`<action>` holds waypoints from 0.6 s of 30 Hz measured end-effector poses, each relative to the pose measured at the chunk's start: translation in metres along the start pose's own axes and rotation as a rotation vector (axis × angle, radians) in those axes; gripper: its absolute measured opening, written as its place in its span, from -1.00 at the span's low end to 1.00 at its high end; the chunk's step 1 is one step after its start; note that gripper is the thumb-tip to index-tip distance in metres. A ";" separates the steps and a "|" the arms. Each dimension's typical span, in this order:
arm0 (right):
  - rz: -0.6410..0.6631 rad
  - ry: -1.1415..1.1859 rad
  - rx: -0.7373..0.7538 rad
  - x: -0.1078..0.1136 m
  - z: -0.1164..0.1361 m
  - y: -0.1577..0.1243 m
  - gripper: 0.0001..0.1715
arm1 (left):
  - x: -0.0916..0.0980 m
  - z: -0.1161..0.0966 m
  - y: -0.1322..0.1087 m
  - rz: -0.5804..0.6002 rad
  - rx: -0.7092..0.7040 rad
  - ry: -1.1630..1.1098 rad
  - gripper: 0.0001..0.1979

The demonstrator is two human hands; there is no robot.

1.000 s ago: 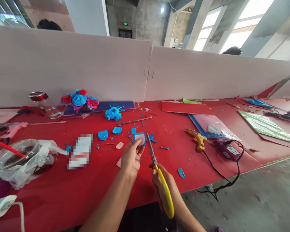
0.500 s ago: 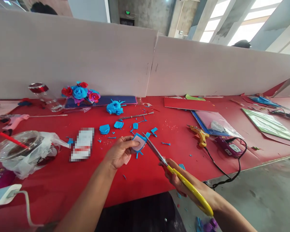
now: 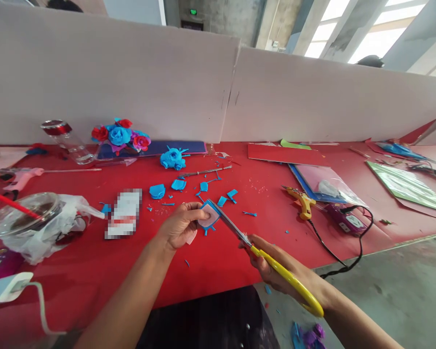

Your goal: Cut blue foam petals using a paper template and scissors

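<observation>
My left hand [image 3: 179,224] pinches a small blue foam piece with a pale template on it [image 3: 208,216], held just above the red table [image 3: 218,261]. My right hand [image 3: 276,271] grips yellow-handled scissors [image 3: 261,257], whose blades reach up-left and bite into the edge of the blue piece. Blue offcuts [image 3: 203,186] and cut petals lie scattered beyond my hands. A blue foam rose [image 3: 172,158] sits further back.
A bouquet of blue and red foam flowers [image 3: 119,136] and a glass jar [image 3: 63,140] stand at the back left. A yellow glue gun [image 3: 301,199], power strip [image 3: 343,218], coloured sheets [image 3: 321,186], and a bagged glass bowl [image 3: 32,223] lie around. White partition boards back the table.
My left hand turned the blue piece and drew it nearer. The scissors swung from pointing straight away to pointing up-left, and my right hand shifted right and outward.
</observation>
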State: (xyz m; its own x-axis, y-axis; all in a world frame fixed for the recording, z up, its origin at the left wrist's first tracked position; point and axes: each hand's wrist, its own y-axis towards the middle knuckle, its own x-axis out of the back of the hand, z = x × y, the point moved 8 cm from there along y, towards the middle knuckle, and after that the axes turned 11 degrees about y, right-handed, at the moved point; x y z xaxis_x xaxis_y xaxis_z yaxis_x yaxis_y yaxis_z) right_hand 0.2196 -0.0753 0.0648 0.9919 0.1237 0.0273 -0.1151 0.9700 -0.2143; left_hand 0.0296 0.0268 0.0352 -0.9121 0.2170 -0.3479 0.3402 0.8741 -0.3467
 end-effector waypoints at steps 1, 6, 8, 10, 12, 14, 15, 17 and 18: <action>0.022 -0.031 0.002 -0.001 0.000 0.001 -0.49 | 0.000 0.000 0.000 0.000 0.003 0.002 -0.89; 0.074 -0.217 0.034 -0.006 0.004 0.002 -0.50 | 0.003 0.003 0.002 -0.003 0.022 0.000 -0.88; 0.083 -0.262 0.044 -0.009 0.007 0.002 -0.52 | 0.003 0.005 0.002 0.003 0.030 -0.012 -0.89; 0.111 -0.292 0.043 -0.013 0.008 0.003 -0.55 | 0.003 0.006 0.003 0.002 0.034 -0.017 -0.90; 0.142 -0.318 0.026 -0.018 0.006 0.005 -0.57 | 0.004 0.008 0.004 -0.005 0.041 -0.018 -0.90; 0.163 -0.349 0.007 -0.021 0.001 0.006 -0.59 | 0.004 0.010 0.005 -0.005 0.055 -0.025 -0.90; 0.163 -0.366 0.005 -0.021 -0.001 0.006 -0.60 | 0.004 0.011 0.006 0.001 0.061 -0.029 -0.90; 0.153 -0.401 0.013 -0.020 -0.005 0.007 -0.61 | 0.004 0.014 0.008 0.021 0.070 -0.038 -0.90; 0.147 -0.415 0.022 -0.019 -0.006 0.008 -0.62 | 0.004 0.015 0.009 0.029 0.072 -0.044 -0.89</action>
State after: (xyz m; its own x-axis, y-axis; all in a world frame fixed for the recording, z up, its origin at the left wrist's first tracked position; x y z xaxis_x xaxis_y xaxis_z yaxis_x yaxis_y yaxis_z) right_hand 0.2003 -0.0715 0.0564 0.8599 0.3300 0.3894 -0.2589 0.9395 -0.2245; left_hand 0.0328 0.0289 0.0176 -0.8911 0.2216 -0.3959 0.3837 0.8337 -0.3971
